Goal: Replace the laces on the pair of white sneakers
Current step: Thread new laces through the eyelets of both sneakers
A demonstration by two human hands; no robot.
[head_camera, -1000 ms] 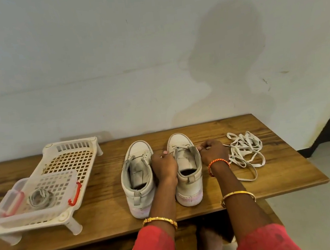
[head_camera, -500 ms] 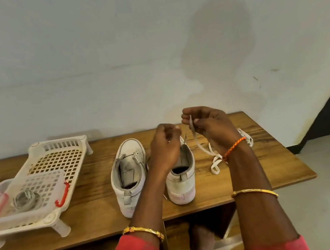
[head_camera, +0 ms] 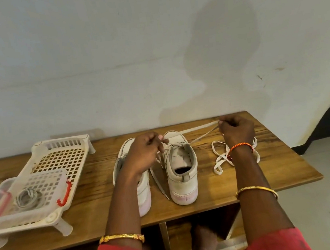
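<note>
Right sneaker [head_camera: 180, 164], table centre, beside its twin: left hand [head_camera: 143, 156] and right hand [head_camera: 236, 131] pinching 1 white lace [head_camera: 191, 130], now drawn taut where earlier raised slack; threading begun.

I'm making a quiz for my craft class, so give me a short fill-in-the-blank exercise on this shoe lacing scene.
1. Both hands, left and right, pinch a white ____ stretched between them.
2. The two sneakers stand on a ____ table.
3. The loose lace pile lies to the ____ of the sneakers.
4. The clear box in the white rack has ____ clips.

Missing words: lace; wooden; right; red
</note>
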